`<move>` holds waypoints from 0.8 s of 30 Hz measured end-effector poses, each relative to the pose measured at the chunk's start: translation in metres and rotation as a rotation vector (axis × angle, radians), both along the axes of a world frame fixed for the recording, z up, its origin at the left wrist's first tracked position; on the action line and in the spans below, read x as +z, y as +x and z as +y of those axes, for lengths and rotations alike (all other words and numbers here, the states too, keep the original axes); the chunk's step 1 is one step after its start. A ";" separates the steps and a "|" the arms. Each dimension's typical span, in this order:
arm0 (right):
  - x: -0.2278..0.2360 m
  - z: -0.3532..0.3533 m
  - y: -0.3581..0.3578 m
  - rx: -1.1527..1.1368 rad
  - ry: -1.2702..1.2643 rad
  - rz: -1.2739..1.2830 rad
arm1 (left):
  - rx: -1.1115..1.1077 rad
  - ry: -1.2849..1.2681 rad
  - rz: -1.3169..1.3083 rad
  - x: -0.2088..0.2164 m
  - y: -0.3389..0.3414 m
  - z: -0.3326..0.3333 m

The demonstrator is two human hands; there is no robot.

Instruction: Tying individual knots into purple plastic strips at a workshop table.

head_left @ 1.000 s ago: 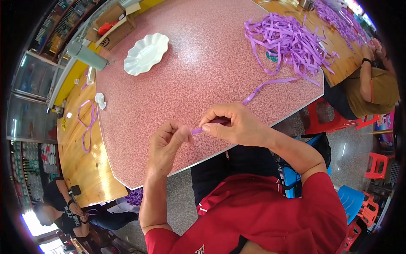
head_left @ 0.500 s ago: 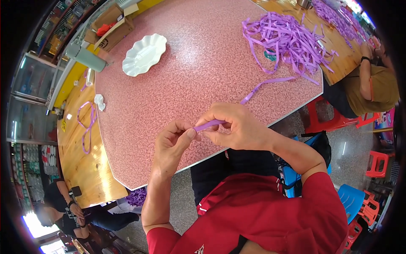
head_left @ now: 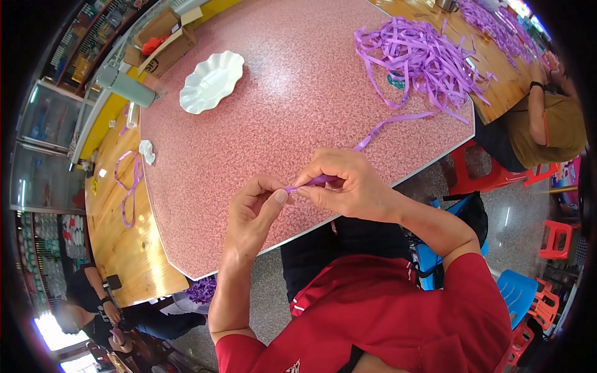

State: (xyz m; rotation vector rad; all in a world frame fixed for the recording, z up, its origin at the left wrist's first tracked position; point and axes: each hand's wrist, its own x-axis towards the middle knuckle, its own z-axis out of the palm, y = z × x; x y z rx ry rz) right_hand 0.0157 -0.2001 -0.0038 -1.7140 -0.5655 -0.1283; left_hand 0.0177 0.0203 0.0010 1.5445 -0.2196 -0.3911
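Note:
A narrow purple ribbon [head_left: 373, 134] runs from a tangled heap of purple ribbon [head_left: 423, 59] at the far right of the pink table into my hands. Between thumb and forefinger, my left hand [head_left: 256, 202] pinches its end near the table's front edge. Close beside it, my right hand [head_left: 345, 183] also pinches the ribbon, thumb and forefinger closed, with part of the strip passing under its fingers. Only a short length of ribbon shows between the two sets of fingertips. The right hand's curled fingers partly hide the rest.
On the pink speckled table [head_left: 211, 161] lie a white scalloped dish [head_left: 212, 82] and a crumpled white tissue [head_left: 147, 151]. A grey-green bottle [head_left: 126, 86] and a cardboard box [head_left: 163, 43] stand at the far left. A purple ribbon loop [head_left: 127, 189] rests on the wooden tabletop. Other people sit at both sides.
My right hand's fingertips have shifted left along the ribbon, closer to my left hand, and pinch it there. The left hand has barely moved.

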 end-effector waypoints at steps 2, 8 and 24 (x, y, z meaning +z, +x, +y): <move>-0.001 0.000 0.000 -0.004 -0.007 0.003 | 0.005 0.104 -0.186 0.003 0.000 -0.006; -0.001 0.001 0.000 -0.046 -0.037 -0.027 | -0.003 0.467 -0.720 0.015 0.000 -0.015; 0.000 -0.011 0.005 0.013 -0.120 -0.127 | 0.002 0.252 -0.377 0.004 0.006 -0.009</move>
